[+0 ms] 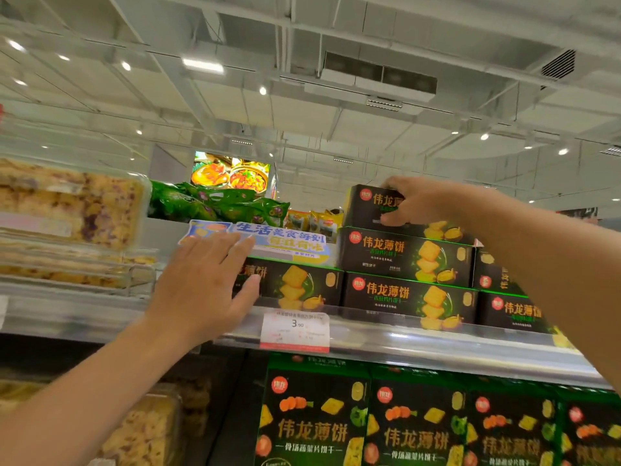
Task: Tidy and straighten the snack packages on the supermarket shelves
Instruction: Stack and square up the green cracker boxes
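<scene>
On the top shelf (pixel 369 334), right hand (pixel 416 203) grips 伟龙薄饼 box (pixel 369 206)

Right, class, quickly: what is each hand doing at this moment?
Left hand: open, fingers straight, against the lowest cracker box.
Right hand: fingers curled on the top cracker box of the stack.

Price tag (pixel 294 331) small print unreadable; bottom-left box (pixel 295 285) logo hidden — lower boxes (pixel 403 428) cut off

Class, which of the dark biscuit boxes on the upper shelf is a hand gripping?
The top box of the stack: the right hand grips its front.
</scene>
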